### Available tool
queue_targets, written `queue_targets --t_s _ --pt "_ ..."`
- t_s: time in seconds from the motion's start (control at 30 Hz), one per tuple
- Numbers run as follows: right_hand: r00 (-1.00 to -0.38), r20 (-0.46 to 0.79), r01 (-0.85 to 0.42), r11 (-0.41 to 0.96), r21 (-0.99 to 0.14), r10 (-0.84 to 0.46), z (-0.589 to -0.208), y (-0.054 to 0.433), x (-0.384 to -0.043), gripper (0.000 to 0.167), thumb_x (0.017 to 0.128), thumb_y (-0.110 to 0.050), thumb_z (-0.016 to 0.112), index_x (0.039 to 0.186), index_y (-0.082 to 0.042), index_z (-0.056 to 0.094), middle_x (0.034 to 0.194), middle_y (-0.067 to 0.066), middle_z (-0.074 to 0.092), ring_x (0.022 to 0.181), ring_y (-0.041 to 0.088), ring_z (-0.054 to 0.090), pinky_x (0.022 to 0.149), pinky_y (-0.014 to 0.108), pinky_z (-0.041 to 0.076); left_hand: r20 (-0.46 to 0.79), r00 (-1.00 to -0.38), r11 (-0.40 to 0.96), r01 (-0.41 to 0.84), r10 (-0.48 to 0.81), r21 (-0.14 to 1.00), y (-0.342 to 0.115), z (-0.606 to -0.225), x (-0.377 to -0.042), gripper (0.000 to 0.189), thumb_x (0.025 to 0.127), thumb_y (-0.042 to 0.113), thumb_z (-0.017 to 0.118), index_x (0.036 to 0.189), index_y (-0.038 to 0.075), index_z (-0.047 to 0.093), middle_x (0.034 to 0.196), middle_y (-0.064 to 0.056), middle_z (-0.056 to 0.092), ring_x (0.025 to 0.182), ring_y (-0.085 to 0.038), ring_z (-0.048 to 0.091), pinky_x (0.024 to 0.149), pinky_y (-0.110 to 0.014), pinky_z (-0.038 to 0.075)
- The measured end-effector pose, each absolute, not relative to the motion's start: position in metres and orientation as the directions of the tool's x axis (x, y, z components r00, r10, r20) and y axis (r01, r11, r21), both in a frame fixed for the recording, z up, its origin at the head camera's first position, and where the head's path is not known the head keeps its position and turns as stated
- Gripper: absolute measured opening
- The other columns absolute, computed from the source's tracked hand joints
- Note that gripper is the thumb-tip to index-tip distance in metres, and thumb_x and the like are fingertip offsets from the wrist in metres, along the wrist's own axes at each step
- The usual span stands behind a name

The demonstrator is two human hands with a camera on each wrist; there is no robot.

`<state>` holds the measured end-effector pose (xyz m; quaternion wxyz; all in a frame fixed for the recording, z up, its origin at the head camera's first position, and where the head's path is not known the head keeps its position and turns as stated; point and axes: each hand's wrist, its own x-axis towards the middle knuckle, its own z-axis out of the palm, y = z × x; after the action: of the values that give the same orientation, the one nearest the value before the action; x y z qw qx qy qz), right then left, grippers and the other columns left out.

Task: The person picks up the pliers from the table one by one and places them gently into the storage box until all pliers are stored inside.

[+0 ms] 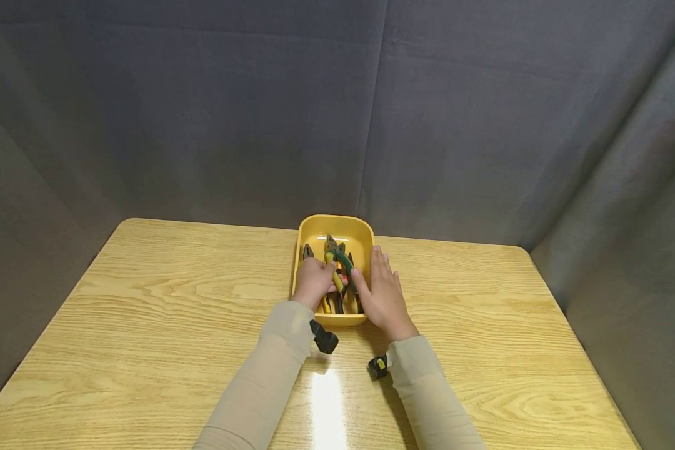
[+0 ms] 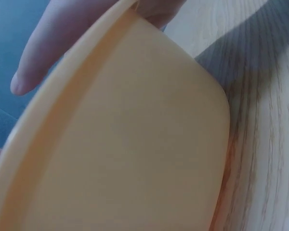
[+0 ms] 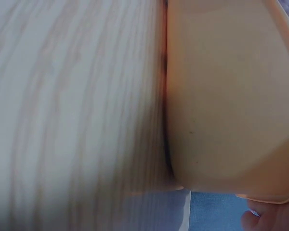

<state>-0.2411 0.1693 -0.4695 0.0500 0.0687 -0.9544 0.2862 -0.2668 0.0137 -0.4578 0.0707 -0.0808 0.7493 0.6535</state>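
Observation:
Several pliers lie inside a yellow plastic bin [image 1: 337, 320] in the head view. My left hand [image 1: 313, 281] reaches into the bin and grips pliers [image 1: 337, 275] with yellow-and-green handles, jaws pointing away from me. Dark-jawed pliers [image 1: 307, 251] lie just beyond that hand, at the bin's left side. Against the bin's right rim rests my right hand [image 1: 387, 303], fingers extended and thumb over the inside. The left wrist view shows mostly the bin's outer wall [image 2: 135, 120], with my right hand above it. In the right wrist view my right hand [image 3: 274, 219] shows at the bottom corner.
The bin stands near the back edge of a wood-grain table [image 1: 174, 312]. A dark grey curtain [image 1: 247, 125] hangs behind the table and along both sides. Small black wrist cameras [image 1: 324, 337] are worn on both forearms.

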Motion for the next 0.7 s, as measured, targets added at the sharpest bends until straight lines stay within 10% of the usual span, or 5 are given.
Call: queue_targets --t_s 0.7 --pt "-0.985 0.135 -0.163 0.82 -0.549 -0.105 -0.4703 0.1696 -0.2411 0.077 0.109 -0.054 0.03 0.162 -0.002 0.01 0.169 0.013 0.01 0.155 0.032 0.009 0.122 0.059 0.01 -0.156 -0.983 0.272 -0.178 -0.1 0.946 0.0138 -0.457 -0.2648 0.037 0.104 0.02 0.058 0.074 0.002 0.068 0.068 -0.009 0.073 0.062 -0.019 0.073 0.056 -0.022 0.053"
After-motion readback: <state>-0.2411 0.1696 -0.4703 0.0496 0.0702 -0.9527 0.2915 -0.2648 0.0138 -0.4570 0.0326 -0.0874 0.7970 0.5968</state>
